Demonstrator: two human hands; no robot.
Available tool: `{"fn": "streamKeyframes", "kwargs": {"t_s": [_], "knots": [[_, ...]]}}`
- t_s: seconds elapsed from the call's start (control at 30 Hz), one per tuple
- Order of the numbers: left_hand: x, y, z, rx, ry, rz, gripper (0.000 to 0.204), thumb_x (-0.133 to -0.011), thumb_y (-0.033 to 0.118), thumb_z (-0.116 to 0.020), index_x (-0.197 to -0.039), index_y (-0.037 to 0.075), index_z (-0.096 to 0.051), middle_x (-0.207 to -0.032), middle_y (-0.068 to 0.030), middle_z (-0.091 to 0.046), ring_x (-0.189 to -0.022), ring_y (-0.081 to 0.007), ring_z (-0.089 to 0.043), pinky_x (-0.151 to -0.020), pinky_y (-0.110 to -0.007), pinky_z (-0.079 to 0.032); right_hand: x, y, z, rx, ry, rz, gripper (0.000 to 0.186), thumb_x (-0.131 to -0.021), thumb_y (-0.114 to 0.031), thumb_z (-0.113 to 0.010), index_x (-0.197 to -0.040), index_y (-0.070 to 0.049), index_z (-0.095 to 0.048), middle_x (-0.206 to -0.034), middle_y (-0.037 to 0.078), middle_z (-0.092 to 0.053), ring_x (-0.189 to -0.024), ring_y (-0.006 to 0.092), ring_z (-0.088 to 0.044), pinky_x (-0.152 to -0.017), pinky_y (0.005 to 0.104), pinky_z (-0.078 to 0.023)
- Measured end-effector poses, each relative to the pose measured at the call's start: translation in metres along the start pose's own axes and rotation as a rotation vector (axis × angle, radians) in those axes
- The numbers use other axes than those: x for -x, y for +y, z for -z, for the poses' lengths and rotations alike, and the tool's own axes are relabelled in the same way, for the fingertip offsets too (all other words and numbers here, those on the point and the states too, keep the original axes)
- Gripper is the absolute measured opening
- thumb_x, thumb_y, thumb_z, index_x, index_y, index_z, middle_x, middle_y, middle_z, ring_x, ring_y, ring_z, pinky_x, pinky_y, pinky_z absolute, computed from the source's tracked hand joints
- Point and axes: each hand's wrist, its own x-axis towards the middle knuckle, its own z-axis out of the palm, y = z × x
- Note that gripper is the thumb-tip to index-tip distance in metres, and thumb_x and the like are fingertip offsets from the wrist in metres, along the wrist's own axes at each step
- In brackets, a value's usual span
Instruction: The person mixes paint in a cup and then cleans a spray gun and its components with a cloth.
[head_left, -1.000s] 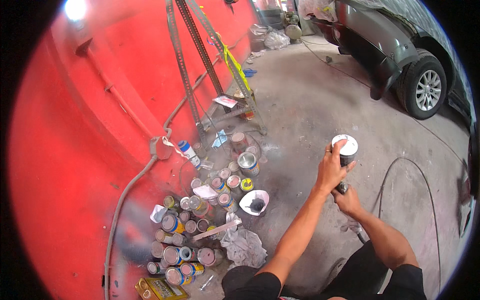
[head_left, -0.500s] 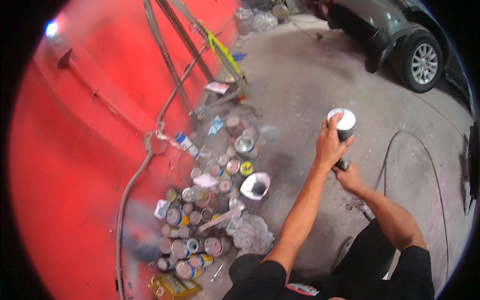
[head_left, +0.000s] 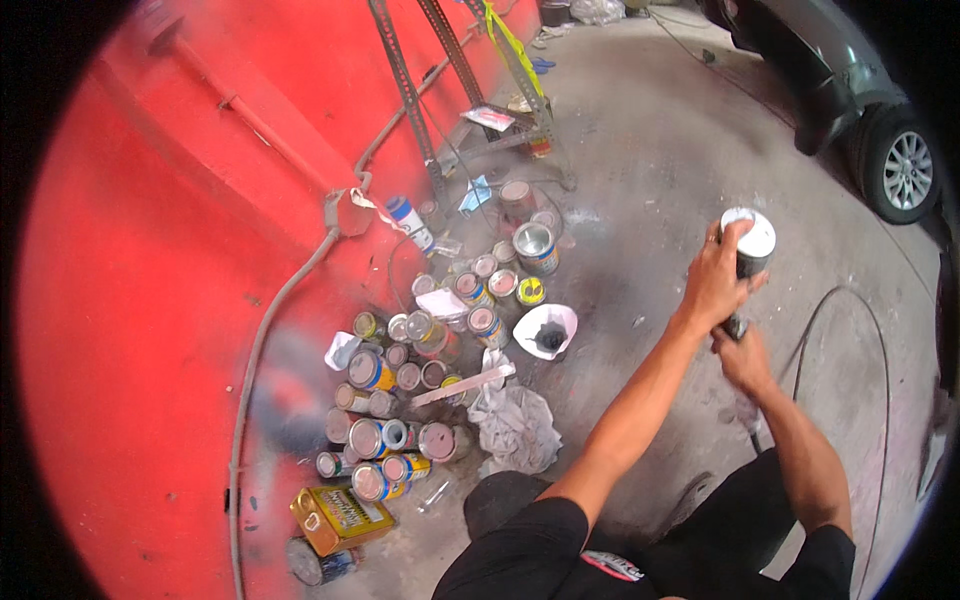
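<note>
Above the floor at right I hold what looks like a paint spray gun, with a dark cup and a round white top (head_left: 758,236). My left hand (head_left: 714,275) is closed around the cup, its fingers reaching onto the white top. Just below, my right hand (head_left: 745,358) is wrapped around the dark handle (head_left: 735,326); the rest of the grip is hidden by my fingers. A hose (head_left: 756,436) hangs beneath the right hand.
Several paint cans (head_left: 366,370) crowd the floor along the red wall (head_left: 180,300). Near them are a white bowl with dark residue (head_left: 560,322), a crumpled rag (head_left: 515,425), a stick (head_left: 462,384) and a yellow tin (head_left: 345,515). A metal stand (head_left: 460,60) and a car wheel (head_left: 900,175) stand farther off.
My view has swung left, so the cans, stand and car sit farther right in the picture. Both hands keep their hold on the spray gun.
</note>
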Motion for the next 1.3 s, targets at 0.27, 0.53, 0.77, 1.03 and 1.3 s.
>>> {"fn": "streamKeyframes", "kwargs": {"t_s": [0.27,0.53,0.77,1.03,1.3], "knots": [[0.000,0.003,0.000,-0.007,0.046,-0.133,0.071,-0.065,0.013,-0.082,-0.124,0.015,-0.043,-0.125,-0.0214,-0.050,-0.111,-0.0428,-0.053,-0.086,-0.048,-0.049,0.000,-0.015,0.004,-0.175,-0.088,-0.046,0.020,-0.087,-0.014,-0.059,-0.079,0.004,-0.056,-0.059,0.006,-0.055,-0.049,0.0145,-0.047,-0.046,0.0345,-0.039],[-0.001,-0.006,0.001,-0.016,0.068,-0.109,0.073,-0.063,0.013,-0.083,-0.124,0.016,-0.043,-0.123,-0.0208,-0.051,-0.111,-0.0422,-0.054,-0.086,-0.047,-0.050,-0.002,-0.013,-0.006,-0.107,0.033,0.068,0.021,-0.085,-0.014,-0.063,-0.077,0.005,-0.057,-0.061,0.010,-0.058,-0.053,0.0194,-0.049,-0.053,0.0386,-0.041],[-0.004,-0.006,-0.001,-0.037,0.052,-0.118,0.078,-0.062,0.014,-0.084,-0.127,0.015,-0.040,-0.125,-0.0226,-0.049,-0.113,-0.0431,-0.052,-0.088,-0.047,-0.049,-0.006,-0.012,-0.003,-0.069,0.001,0.011,0.024,-0.086,-0.017,-0.063,-0.080,0.006,-0.059,-0.062,0.014,-0.059,-0.056,0.0211,-0.052,-0.057,0.0394,-0.042],[0.020,-0.038,-0.006,-0.213,0.233,-0.045,0.116,-0.080,0.055,-0.068,-0.148,0.000,0.007,-0.151,-0.0355,-0.001,-0.137,-0.0468,-0.027,-0.108,-0.042,-0.033,-0.016,0.006,-0.002,-0.164,0.067,0.100,0.032,-0.089,-0.027,-0.062,-0.085,0.004,-0.063,-0.065,0.009,-0.061,-0.056,0.0183,-0.053,-0.054,0.0361,-0.042],[0.157,-0.080,-0.085,1.360,-0.269,0.912,0.024,-0.097,0.032,-0.053,-0.107,0.010,-0.057,-0.092,0.0008,-0.063,-0.084,-0.0108,-0.060,-0.072,-0.027,-0.048,-0.024,-0.029,0.010,-0.177,0.243,-0.096,0.061,-0.088,-0.059,-0.056,-0.073,0.000,-0.060,-0.053,-0.002,-0.041,-0.045,0.0103,-0.039,-0.044,0.0302,-0.030]]}}
